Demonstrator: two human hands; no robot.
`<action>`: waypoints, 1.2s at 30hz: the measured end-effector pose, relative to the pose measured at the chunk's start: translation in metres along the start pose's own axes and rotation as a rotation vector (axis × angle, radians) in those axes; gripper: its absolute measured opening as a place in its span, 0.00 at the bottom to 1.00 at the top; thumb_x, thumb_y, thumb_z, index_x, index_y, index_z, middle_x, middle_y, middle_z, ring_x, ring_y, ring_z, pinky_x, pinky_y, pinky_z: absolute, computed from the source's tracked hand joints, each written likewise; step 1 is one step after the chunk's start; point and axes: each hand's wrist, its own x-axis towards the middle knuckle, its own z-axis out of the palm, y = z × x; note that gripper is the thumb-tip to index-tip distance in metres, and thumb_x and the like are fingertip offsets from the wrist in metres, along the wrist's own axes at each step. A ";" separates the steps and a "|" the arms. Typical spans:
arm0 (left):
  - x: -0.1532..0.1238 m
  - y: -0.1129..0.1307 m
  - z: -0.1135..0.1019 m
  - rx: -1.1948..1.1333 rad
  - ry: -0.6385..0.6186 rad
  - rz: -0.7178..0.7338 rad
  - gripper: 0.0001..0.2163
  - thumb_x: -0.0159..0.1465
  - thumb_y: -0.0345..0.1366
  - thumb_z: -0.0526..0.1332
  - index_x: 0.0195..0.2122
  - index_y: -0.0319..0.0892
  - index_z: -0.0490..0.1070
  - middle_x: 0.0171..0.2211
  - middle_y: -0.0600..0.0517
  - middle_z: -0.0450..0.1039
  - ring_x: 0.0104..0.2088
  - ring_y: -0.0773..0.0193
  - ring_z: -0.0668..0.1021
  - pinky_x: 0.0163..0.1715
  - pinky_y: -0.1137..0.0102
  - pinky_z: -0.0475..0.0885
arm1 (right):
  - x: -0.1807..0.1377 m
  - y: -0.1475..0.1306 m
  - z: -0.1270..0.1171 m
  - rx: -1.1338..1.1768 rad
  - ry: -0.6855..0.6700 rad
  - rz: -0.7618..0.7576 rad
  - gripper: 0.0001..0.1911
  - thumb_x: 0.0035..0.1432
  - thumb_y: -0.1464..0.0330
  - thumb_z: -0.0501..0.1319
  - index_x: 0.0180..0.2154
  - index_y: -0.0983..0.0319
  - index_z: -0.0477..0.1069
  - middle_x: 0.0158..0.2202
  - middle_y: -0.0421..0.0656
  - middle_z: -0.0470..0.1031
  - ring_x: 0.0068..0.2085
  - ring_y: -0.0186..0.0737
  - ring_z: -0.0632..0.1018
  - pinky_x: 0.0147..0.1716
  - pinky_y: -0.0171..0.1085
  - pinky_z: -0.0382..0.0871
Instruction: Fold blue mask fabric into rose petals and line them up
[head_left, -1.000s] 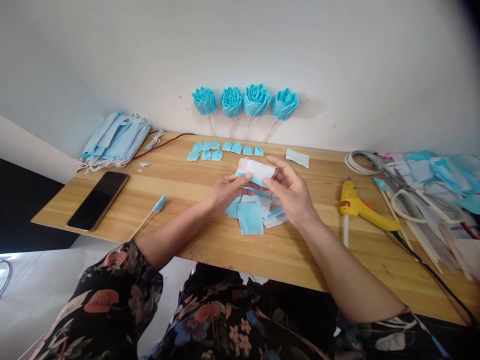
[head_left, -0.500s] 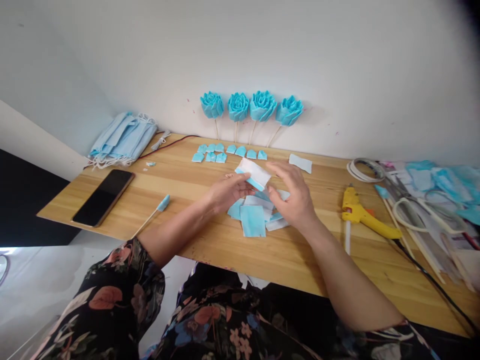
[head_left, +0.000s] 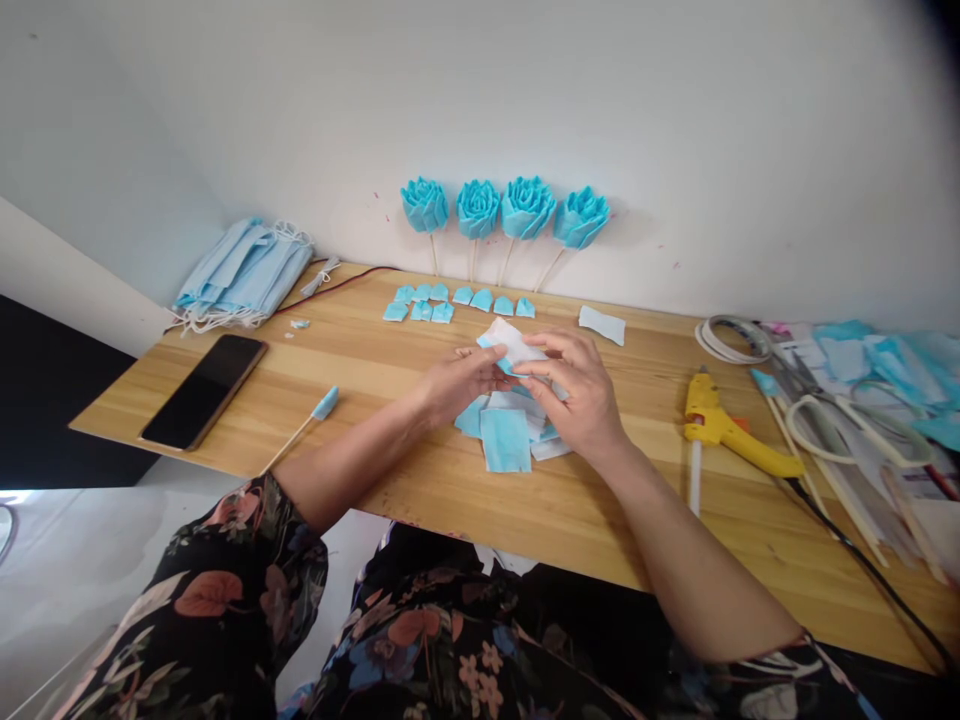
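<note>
Both my hands hold one small piece of white and blue mask fabric above the wooden table. My left hand pinches its left end. The fingers of my right hand are closed on its right end. Under my hands lies a loose pile of cut blue and white fabric pieces. A row of small folded blue petals lies further back. Several blue fabric roses on sticks lean against the wall.
A stack of blue face masks and a black phone sit at the left. A stick with a blue tip lies near my left arm. At the right are a yellow glue gun, scissors and fabric scraps.
My right hand let go of the fabric piece, dropped towards the pile, then came back and closed on its right end. The piece now sits lower and more bunched between my hands.
</note>
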 end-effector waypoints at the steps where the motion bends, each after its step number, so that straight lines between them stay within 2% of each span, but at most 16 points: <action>1: 0.000 0.000 0.000 0.008 -0.004 0.002 0.11 0.57 0.40 0.71 0.31 0.36 0.77 0.29 0.49 0.78 0.32 0.65 0.79 0.42 0.65 0.71 | 0.000 0.000 0.000 0.002 -0.001 0.003 0.08 0.62 0.72 0.62 0.40 0.54 0.76 0.50 0.45 0.76 0.54 0.49 0.74 0.52 0.53 0.71; 7: 0.002 -0.005 -0.004 0.144 0.053 0.067 0.09 0.56 0.37 0.71 0.33 0.37 0.79 0.31 0.49 0.80 0.33 0.66 0.78 0.40 0.67 0.70 | -0.001 -0.002 0.000 0.075 -0.010 0.124 0.06 0.63 0.69 0.62 0.38 0.54 0.77 0.50 0.44 0.78 0.53 0.48 0.76 0.52 0.54 0.70; 10: 0.003 -0.007 -0.005 0.275 0.098 0.089 0.07 0.58 0.36 0.69 0.33 0.37 0.79 0.28 0.50 0.79 0.31 0.67 0.78 0.38 0.68 0.71 | -0.001 -0.004 0.000 0.160 0.000 0.252 0.04 0.62 0.67 0.63 0.35 0.55 0.77 0.49 0.44 0.79 0.53 0.48 0.77 0.53 0.53 0.70; 13: 0.002 -0.005 -0.004 0.352 0.096 0.102 0.07 0.59 0.37 0.68 0.34 0.37 0.79 0.27 0.50 0.78 0.30 0.68 0.77 0.38 0.68 0.72 | -0.001 -0.005 0.001 0.279 -0.005 0.427 0.02 0.60 0.65 0.65 0.35 0.56 0.75 0.47 0.44 0.80 0.49 0.45 0.79 0.49 0.49 0.73; 17: 0.001 -0.004 -0.002 0.382 0.074 0.106 0.07 0.58 0.37 0.68 0.32 0.38 0.78 0.27 0.51 0.78 0.30 0.68 0.77 0.37 0.68 0.72 | -0.001 -0.006 0.003 0.414 -0.004 0.619 0.14 0.55 0.64 0.68 0.45 0.56 0.74 0.42 0.42 0.79 0.40 0.40 0.80 0.42 0.43 0.75; 20: 0.001 -0.006 -0.004 0.408 0.071 0.108 0.07 0.58 0.38 0.68 0.31 0.38 0.78 0.27 0.51 0.78 0.30 0.67 0.77 0.37 0.68 0.72 | -0.002 -0.005 0.004 0.465 0.009 0.669 0.19 0.54 0.64 0.68 0.49 0.55 0.74 0.38 0.40 0.77 0.38 0.38 0.78 0.40 0.41 0.74; 25: 0.001 -0.005 -0.002 0.409 0.067 0.122 0.12 0.58 0.42 0.68 0.36 0.38 0.79 0.32 0.48 0.80 0.32 0.66 0.77 0.38 0.67 0.72 | -0.003 -0.004 0.006 0.582 0.009 0.737 0.20 0.54 0.64 0.67 0.50 0.55 0.75 0.32 0.37 0.72 0.33 0.35 0.74 0.34 0.39 0.72; 29: -0.003 0.000 0.001 0.466 0.023 0.125 0.15 0.58 0.47 0.68 0.36 0.38 0.79 0.35 0.47 0.80 0.32 0.67 0.76 0.37 0.68 0.71 | -0.004 -0.002 0.006 0.632 0.051 0.768 0.20 0.54 0.62 0.68 0.49 0.56 0.76 0.34 0.39 0.75 0.35 0.36 0.75 0.38 0.40 0.74; 32: -0.005 0.003 0.002 0.515 0.017 0.121 0.13 0.56 0.45 0.69 0.35 0.40 0.79 0.34 0.49 0.80 0.31 0.69 0.74 0.36 0.70 0.70 | -0.005 -0.001 0.006 0.697 0.056 0.799 0.20 0.54 0.61 0.69 0.50 0.55 0.76 0.36 0.40 0.78 0.36 0.37 0.76 0.40 0.41 0.74; 36: -0.004 0.002 0.001 0.516 0.072 0.173 0.11 0.57 0.43 0.68 0.29 0.39 0.78 0.29 0.51 0.78 0.28 0.70 0.72 0.33 0.71 0.69 | -0.005 -0.002 0.006 0.765 0.020 0.811 0.21 0.55 0.57 0.69 0.50 0.55 0.77 0.41 0.41 0.80 0.39 0.38 0.78 0.41 0.40 0.76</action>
